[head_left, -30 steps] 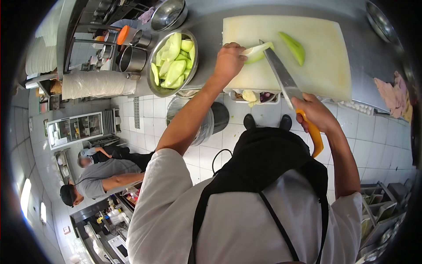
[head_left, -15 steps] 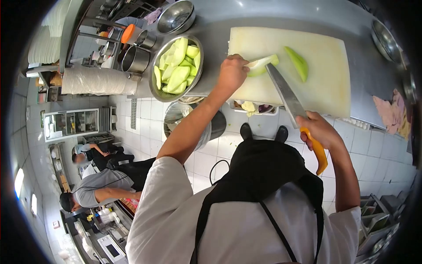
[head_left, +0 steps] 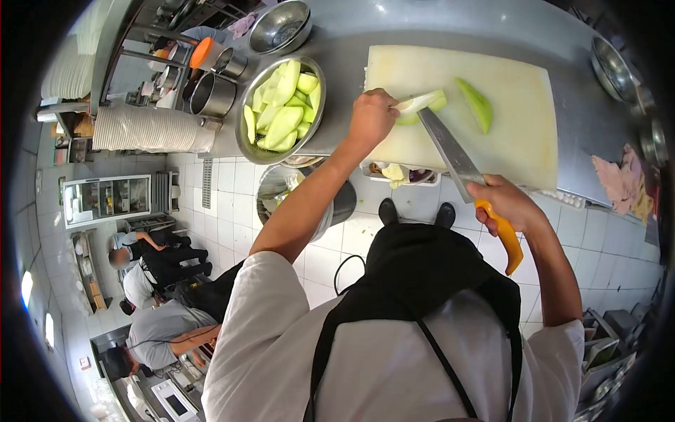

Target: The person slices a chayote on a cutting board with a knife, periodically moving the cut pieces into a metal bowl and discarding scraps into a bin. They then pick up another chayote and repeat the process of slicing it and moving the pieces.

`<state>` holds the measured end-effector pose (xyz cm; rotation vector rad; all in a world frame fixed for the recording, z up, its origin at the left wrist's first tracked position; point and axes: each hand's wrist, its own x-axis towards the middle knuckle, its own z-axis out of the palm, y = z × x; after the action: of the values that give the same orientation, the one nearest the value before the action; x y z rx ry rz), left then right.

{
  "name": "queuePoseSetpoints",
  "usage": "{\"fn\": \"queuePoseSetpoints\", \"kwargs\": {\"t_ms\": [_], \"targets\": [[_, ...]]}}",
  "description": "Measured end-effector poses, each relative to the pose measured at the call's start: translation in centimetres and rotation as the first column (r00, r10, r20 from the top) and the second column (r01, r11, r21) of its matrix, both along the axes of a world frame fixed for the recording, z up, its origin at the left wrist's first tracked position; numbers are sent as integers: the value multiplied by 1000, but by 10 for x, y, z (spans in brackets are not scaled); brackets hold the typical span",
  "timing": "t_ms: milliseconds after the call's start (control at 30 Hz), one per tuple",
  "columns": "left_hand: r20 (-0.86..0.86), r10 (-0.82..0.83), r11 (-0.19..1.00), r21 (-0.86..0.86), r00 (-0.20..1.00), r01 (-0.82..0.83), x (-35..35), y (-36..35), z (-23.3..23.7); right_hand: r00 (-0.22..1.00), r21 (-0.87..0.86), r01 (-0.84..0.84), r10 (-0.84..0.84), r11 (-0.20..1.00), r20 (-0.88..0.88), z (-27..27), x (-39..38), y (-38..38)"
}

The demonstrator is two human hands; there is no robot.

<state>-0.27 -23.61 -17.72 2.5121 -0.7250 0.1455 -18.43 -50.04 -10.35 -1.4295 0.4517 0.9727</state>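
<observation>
A stainless steel counter [head_left: 337,53] is supporting the white cutting board [head_left: 506,158], the landmark for all positions here. A round metal bin [head_left: 344,202] is standing below counter level, off the board's near left corner. A large steel bowl [head_left: 247,145] is sitting left of the board, holding many pale green peeled pieces [head_left: 283,126]. A smaller steel bowl [head_left: 281,27] is resting beyond it, toward the board's far left. A long knife [head_left: 453,151] with a yellow handle is extending diagonally over the board's near edge. A white tray [head_left: 431,179] of scraps is showing beneath that edge, and a pink cloth [head_left: 619,179] is lying right of the board. The right hand [head_left: 508,204] is closing around the knife handle, just off the board's near edge. The left hand [head_left: 374,116] is gripping one end of a pale green wedge [head_left: 426,103] over the board's left part; the blade tip is meeting the wedge's near side, depth of cut not determinable. A loose green slice [head_left: 475,105] is lying on the board, right of the held wedge.
</observation>
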Motion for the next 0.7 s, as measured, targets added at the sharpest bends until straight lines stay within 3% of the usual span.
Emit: {"fn": "queuePoseSetpoints", "kwargs": {"t_ms": [567, 700], "targets": [[-25, 42, 999, 6, 999, -42, -2, 0, 5, 999, 66, -45, 45, 997, 13, -12, -1, 0], [-47, 48, 999, -15, 998, -49, 0, 4, 0, 998, 63, 31, -27, 998, -63, -16, 3, 8]]}}
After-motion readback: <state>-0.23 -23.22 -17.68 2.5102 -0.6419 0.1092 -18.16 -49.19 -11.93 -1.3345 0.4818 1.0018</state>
